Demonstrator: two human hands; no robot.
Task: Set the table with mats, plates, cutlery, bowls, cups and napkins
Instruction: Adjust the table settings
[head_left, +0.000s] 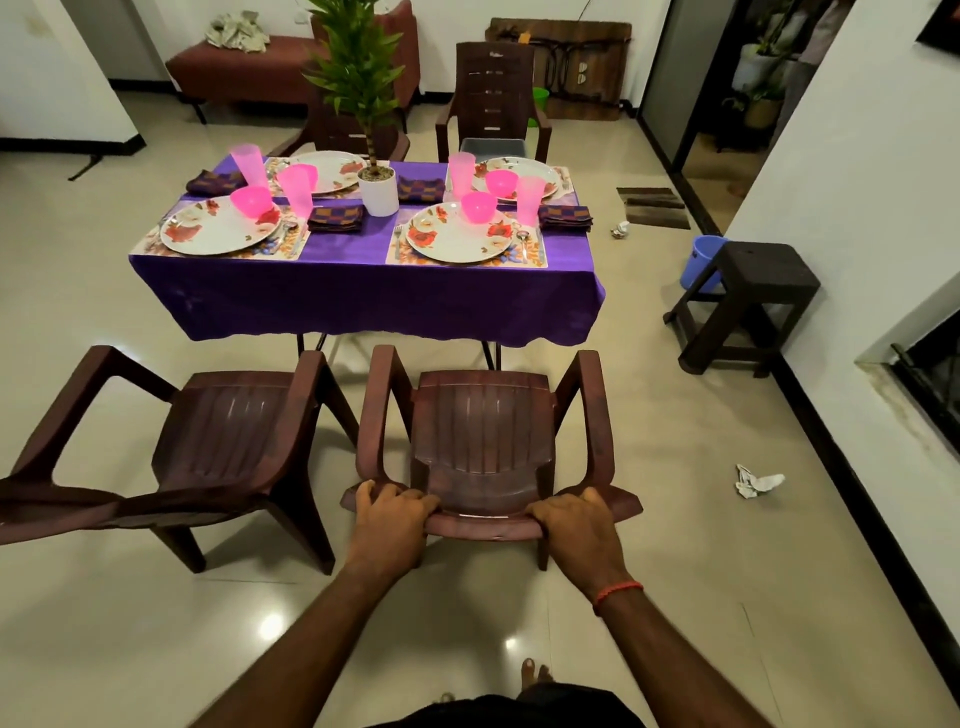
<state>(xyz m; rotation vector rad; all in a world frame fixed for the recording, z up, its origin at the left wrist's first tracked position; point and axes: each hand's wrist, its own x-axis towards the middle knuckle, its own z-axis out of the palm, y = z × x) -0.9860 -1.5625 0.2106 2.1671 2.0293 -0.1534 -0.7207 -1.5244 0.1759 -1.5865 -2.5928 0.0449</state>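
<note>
Behind the laid table (363, 291), my left hand (395, 512) and right hand (576, 519) grip the chair (483, 431); shoved hard, it could jolt the cups (529, 200).

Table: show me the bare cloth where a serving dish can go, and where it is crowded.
The widest bare tablecloth lies between the near left mat and near right mat, in front of the white plant pot. A narrow strip runs right of that mat. Around the pot, cups, bowls and napkins crowd.
</note>
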